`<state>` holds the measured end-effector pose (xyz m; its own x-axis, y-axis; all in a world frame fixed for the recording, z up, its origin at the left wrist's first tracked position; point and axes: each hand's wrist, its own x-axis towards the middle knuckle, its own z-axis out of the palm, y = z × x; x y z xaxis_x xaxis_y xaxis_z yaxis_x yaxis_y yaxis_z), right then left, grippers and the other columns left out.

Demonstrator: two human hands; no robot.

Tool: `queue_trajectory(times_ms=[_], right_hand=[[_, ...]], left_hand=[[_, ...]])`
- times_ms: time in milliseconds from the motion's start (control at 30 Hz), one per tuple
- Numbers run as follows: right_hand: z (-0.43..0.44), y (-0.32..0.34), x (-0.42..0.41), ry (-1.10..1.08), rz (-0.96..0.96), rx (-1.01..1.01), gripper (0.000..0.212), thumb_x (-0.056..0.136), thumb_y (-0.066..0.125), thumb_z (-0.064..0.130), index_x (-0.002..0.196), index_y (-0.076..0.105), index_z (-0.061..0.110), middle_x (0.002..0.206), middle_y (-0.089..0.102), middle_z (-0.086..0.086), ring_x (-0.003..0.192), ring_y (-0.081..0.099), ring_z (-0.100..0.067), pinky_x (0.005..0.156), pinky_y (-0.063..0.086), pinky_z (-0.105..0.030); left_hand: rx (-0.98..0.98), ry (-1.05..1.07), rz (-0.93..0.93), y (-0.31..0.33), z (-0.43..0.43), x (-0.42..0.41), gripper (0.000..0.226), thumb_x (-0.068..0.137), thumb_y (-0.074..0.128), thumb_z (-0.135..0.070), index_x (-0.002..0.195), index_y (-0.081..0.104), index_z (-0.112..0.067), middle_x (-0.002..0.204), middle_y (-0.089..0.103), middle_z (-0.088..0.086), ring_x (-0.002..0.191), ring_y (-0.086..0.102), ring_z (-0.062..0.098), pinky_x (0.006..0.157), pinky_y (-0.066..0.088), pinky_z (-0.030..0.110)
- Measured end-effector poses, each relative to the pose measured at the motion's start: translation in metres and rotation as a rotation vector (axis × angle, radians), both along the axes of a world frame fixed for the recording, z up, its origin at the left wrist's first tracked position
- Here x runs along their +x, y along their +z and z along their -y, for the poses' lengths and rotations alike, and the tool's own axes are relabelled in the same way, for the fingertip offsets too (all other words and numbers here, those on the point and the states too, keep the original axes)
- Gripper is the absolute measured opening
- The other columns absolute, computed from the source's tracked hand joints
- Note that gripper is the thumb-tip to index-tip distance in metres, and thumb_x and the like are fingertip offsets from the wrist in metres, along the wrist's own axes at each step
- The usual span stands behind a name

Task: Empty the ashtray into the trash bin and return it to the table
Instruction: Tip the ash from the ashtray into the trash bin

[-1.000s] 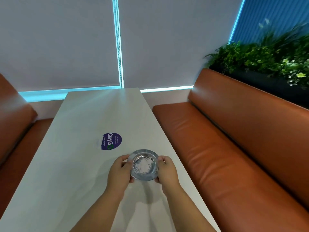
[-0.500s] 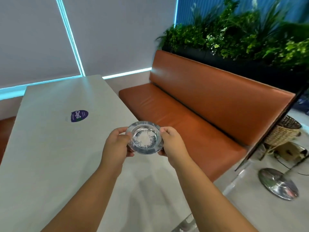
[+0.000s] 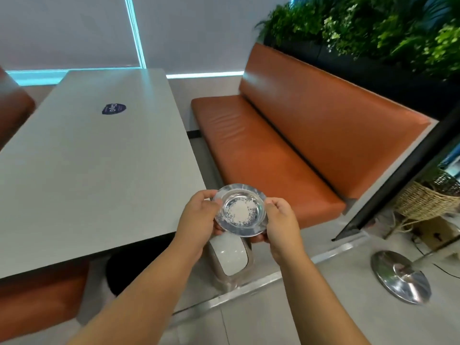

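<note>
A round metal ashtray (image 3: 240, 210) with pale ash in its bowl is held level in the air, off the table's near right corner. My left hand (image 3: 199, 220) grips its left rim and my right hand (image 3: 281, 220) grips its right rim. Directly below the ashtray, on the floor, stands a beige trash bin with a white swing lid (image 3: 230, 257), partly hidden by my hands. The grey table (image 3: 87, 170) lies to the left, with a dark blue round sticker (image 3: 114, 109) on it.
An orange bench seat (image 3: 273, 158) runs along the right with plants (image 3: 373, 28) behind it. Another orange seat (image 3: 37, 307) is at the lower left. A chrome stand base (image 3: 400, 277) and a wicker basket (image 3: 428, 197) sit on the floor to the right.
The ashtray has been lifted off the table and carried back and to the right past the table edge. The view has pulled back, and the trash bin now shows beneath it.
</note>
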<state>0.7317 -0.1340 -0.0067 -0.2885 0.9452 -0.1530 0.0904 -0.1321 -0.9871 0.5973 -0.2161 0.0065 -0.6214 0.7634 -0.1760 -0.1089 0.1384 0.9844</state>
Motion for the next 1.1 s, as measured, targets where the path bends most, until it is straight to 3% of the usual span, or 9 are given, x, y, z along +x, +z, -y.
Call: queue_trajectory(times_ms=[200, 600, 733, 800, 867, 900, 967, 1033, 1100], right_hand=[[-0.029, -0.097, 0.036, 0.016, 0.003, -0.068, 0.021, 0.095, 0.038, 0.029, 0.085, 0.052, 0.018, 0.073, 0.057, -0.006, 0.054, 0.050, -0.016, 0.037, 0.040, -0.022], [-0.090, -0.354, -0.006, 0.054, -0.083, 0.061, 0.017, 0.090, 0.039, 0.023, 0.077, 0.050, 0.019, 0.072, 0.054, -0.006, 0.055, 0.047, -0.016, 0.035, 0.038, -0.021], [-0.098, -0.403, -0.017, 0.054, -0.148, 0.072, 0.019, 0.091, 0.038, 0.019, 0.077, 0.050, 0.017, 0.068, 0.052, -0.004, 0.049, 0.044, -0.012, 0.034, 0.037, -0.019], [-0.097, -0.418, -0.017, 0.031, -0.167, 0.035, 0.017, 0.091, 0.037, 0.017, 0.079, 0.050, 0.015, 0.068, 0.053, -0.004, 0.048, 0.044, -0.011, 0.034, 0.037, -0.020], [-0.096, -0.425, -0.015, 0.009, -0.182, -0.005, 0.016, 0.091, 0.037, 0.016, 0.083, 0.051, 0.013, 0.068, 0.053, -0.003, 0.047, 0.045, -0.009, 0.033, 0.037, -0.020], [-0.096, -0.426, -0.013, 0.003, -0.180, -0.020, 0.016, 0.091, 0.037, 0.016, 0.084, 0.051, 0.013, 0.068, 0.052, -0.004, 0.046, 0.046, -0.009, 0.034, 0.038, -0.021], [-0.097, -0.427, -0.010, -0.003, -0.152, -0.046, 0.016, 0.092, 0.039, 0.017, 0.086, 0.052, 0.013, 0.070, 0.053, -0.006, 0.047, 0.046, -0.011, 0.036, 0.039, -0.021], [-0.099, -0.428, -0.008, -0.003, -0.136, -0.053, 0.016, 0.092, 0.039, 0.019, 0.086, 0.053, 0.013, 0.070, 0.053, -0.007, 0.047, 0.045, -0.012, 0.037, 0.039, -0.021], [-0.102, -0.433, -0.007, 0.008, -0.124, -0.030, 0.016, 0.093, 0.040, 0.020, 0.085, 0.052, 0.014, 0.067, 0.052, -0.006, 0.042, 0.045, -0.010, 0.037, 0.040, -0.022]], left_hand=[[-0.026, -0.001, -0.029, -0.089, -0.031, 0.037, 0.015, 0.091, 0.052, -0.021, 0.101, 0.063, -0.023, 0.095, 0.069, 0.007, 0.064, 0.059, 0.015, 0.042, 0.044, 0.020], [0.104, 0.077, -0.165, -0.353, -0.090, 0.005, 0.014, 0.091, 0.051, -0.014, 0.094, 0.063, -0.018, 0.077, 0.065, 0.001, 0.042, 0.053, 0.000, 0.037, 0.042, 0.019], [0.168, 0.026, -0.159, -0.409, -0.101, -0.025, 0.016, 0.092, 0.050, -0.020, 0.096, 0.066, -0.019, 0.076, 0.064, 0.007, 0.050, 0.056, 0.012, 0.042, 0.047, 0.022], [0.148, 0.058, -0.136, -0.425, -0.104, -0.044, 0.019, 0.090, 0.051, -0.022, 0.102, 0.066, -0.020, 0.084, 0.064, 0.005, 0.064, 0.059, 0.014, 0.054, 0.050, 0.025], [-0.002, 0.058, -0.289, -0.440, -0.109, -0.066, 0.034, 0.086, 0.056, -0.020, 0.119, 0.060, -0.022, 0.110, 0.063, 0.000, 0.090, 0.060, 0.013, 0.076, 0.049, 0.027], [-0.129, -0.016, -0.426, -0.448, -0.114, -0.077, 0.049, 0.082, 0.061, -0.021, 0.131, 0.052, -0.023, 0.131, 0.053, 0.002, 0.109, 0.055, 0.017, 0.087, 0.045, 0.029], [-0.418, -0.279, -0.644, -0.459, -0.124, -0.089, 0.090, 0.070, 0.074, -0.031, 0.147, 0.028, -0.024, 0.158, 0.017, 0.007, 0.142, 0.022, 0.027, 0.108, 0.031, 0.036], [-0.603, -0.498, -0.782, -0.465, -0.138, -0.088, 0.123, 0.055, 0.082, -0.045, 0.151, 0.008, -0.025, 0.162, -0.004, 0.009, 0.146, -0.013, 0.029, 0.119, 0.010, 0.044], [-0.676, -0.531, -0.846, -0.472, -0.150, -0.080, 0.138, 0.046, 0.086, -0.048, 0.151, -0.002, -0.028, 0.161, -0.010, 0.011, 0.147, -0.011, 0.029, 0.119, 0.013, 0.048]])
